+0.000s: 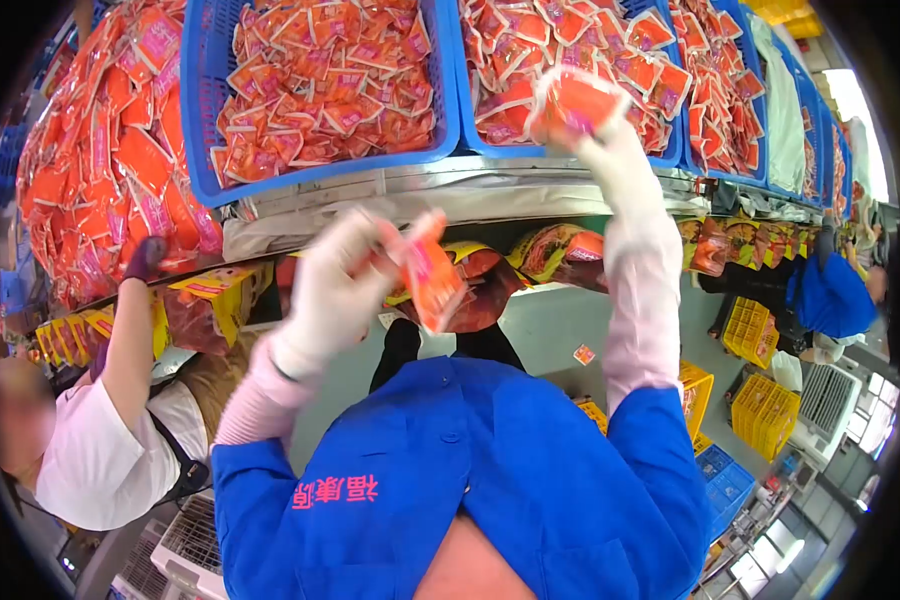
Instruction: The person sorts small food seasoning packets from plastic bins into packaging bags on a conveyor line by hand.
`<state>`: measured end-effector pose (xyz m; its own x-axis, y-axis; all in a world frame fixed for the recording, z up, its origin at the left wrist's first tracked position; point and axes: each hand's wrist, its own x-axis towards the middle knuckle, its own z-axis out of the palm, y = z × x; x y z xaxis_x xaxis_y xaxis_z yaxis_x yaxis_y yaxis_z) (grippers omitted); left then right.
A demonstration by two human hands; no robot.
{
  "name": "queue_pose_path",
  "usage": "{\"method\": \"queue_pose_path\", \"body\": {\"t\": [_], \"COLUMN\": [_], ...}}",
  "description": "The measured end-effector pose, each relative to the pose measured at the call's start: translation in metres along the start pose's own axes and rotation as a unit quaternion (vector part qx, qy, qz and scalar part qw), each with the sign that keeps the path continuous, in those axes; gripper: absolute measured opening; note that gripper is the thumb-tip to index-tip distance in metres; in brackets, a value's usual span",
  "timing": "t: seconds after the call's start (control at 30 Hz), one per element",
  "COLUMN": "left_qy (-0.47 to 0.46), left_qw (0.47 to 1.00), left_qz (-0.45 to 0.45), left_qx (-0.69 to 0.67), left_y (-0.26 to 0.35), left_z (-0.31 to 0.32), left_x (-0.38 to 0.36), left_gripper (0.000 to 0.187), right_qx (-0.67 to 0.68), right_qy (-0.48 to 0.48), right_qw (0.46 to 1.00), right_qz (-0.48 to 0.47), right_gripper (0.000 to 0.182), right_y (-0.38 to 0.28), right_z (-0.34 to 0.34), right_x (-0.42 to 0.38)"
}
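My left hand (342,275), in a white glove, pinches an orange sauce sachet (433,283) with a pale seam, in front of the conveyor edge. My right hand (620,165), also gloved, grips another orange sachet (576,102) over the second blue crate (515,152); motion blurs it slightly. That crate is full of similar sachets, as is the blue crate (305,178) left of it. Below the hands, printed red and yellow food bags (552,250) stand in a row along the edge. An orange packet lies at the mouth of one bag.
A large heap of sachets (120,170) lies at the left, where a co-worker (120,440) reaches in with a dark glove. Farther right are more blue crates and another person in blue (835,297). Yellow crates (765,415) and a dropped sachet (584,354) are on the floor.
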<state>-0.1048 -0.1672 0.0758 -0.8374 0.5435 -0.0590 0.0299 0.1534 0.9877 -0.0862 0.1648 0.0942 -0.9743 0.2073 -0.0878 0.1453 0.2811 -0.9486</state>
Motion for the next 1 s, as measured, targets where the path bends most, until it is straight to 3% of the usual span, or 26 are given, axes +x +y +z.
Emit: {"method": "queue_pose_path", "body": {"t": [0.07, 0.13, 0.2, 0.23, 0.3, 0.37, 0.47, 0.53, 0.6, 0.63, 0.67, 0.73, 0.8, 0.83, 1.0], "left_qy": [-0.018, -0.054, -0.066, -0.049, -0.019, 0.028, 0.063, 0.112, 0.183, 0.209, 0.215, 0.227, 0.219, 0.220, 0.210], "left_qw": [0.970, 0.949, 0.938, 0.942, 0.951, 0.957, 0.957, 0.954, 0.954, 0.954, 0.952, 0.955, 0.957, 0.957, 0.956], "left_qz": [0.162, 0.130, 0.096, 0.070, 0.014, 0.009, 0.012, -0.020, -0.009, 0.018, 0.014, -0.001, -0.030, -0.017, 0.046], "left_qx": [0.183, 0.283, 0.326, 0.324, 0.308, 0.289, 0.282, 0.278, 0.237, 0.215, 0.219, 0.190, 0.186, 0.188, 0.198], "left_y": [-0.018, -0.043, -0.052, -0.054, -0.050, -0.042, -0.034, -0.027, -0.028, -0.026, -0.024, -0.018, -0.014, -0.020, -0.024], "left_z": [0.022, 0.041, 0.030, 0.016, -0.015, -0.037, -0.043, -0.053, -0.066, -0.070, -0.073, -0.077, -0.077, -0.077, -0.070], "left_x": [-0.025, -0.040, -0.045, -0.047, -0.052, -0.059, -0.063, -0.071, -0.081, -0.085, -0.089, -0.099, -0.108, -0.109, -0.097], "left_gripper": [0.013, 0.019, 0.022, 0.022, 0.021, 0.020, 0.019, 0.017, 0.018, 0.017, 0.017, 0.014, 0.011, 0.011, 0.011], "right_qx": [-0.035, -0.044, -0.210, -0.209, -0.478, -0.527, -0.473, -0.370, -0.250, -0.167, -0.149, -0.231, -0.443, -0.476, -0.436], "right_qy": [-0.025, -0.193, -0.289, -0.290, -0.379, -0.459, -0.463, -0.284, -0.214, -0.270, -0.319, -0.449, -0.499, -0.530, -0.465], "right_qw": [0.998, 0.980, 0.934, 0.934, 0.791, 0.715, 0.748, 0.873, 0.939, 0.946, 0.926, 0.856, 0.743, 0.700, 0.770], "right_qz": [0.055, -0.005, 0.025, 0.022, -0.038, -0.014, -0.048, -0.141, -0.100, -0.071, -0.137, -0.107, -0.047, 0.046, 0.029], "right_gripper": [0.038, 0.030, 0.022, 0.022, 0.021, 0.021, 0.023, 0.027, 0.031, 0.031, 0.034, 0.032, 0.027, 0.020, 0.018], "right_y": [-0.030, -0.017, 0.003, 0.009, 0.018, 0.010, -0.021, -0.013, -0.053, -0.078, -0.062, -0.051, -0.015, 0.004, 0.016], "right_z": [0.039, 0.071, 0.104, 0.117, 0.140, 0.175, 0.201, 0.175, 0.139, 0.129, 0.137, 0.160, 0.217, 0.260, 0.263], "right_x": [-0.057, -0.086, -0.091, -0.091, -0.086, -0.082, -0.064, -0.050, -0.037, -0.046, -0.054, -0.068, -0.071, -0.067, -0.043]}}
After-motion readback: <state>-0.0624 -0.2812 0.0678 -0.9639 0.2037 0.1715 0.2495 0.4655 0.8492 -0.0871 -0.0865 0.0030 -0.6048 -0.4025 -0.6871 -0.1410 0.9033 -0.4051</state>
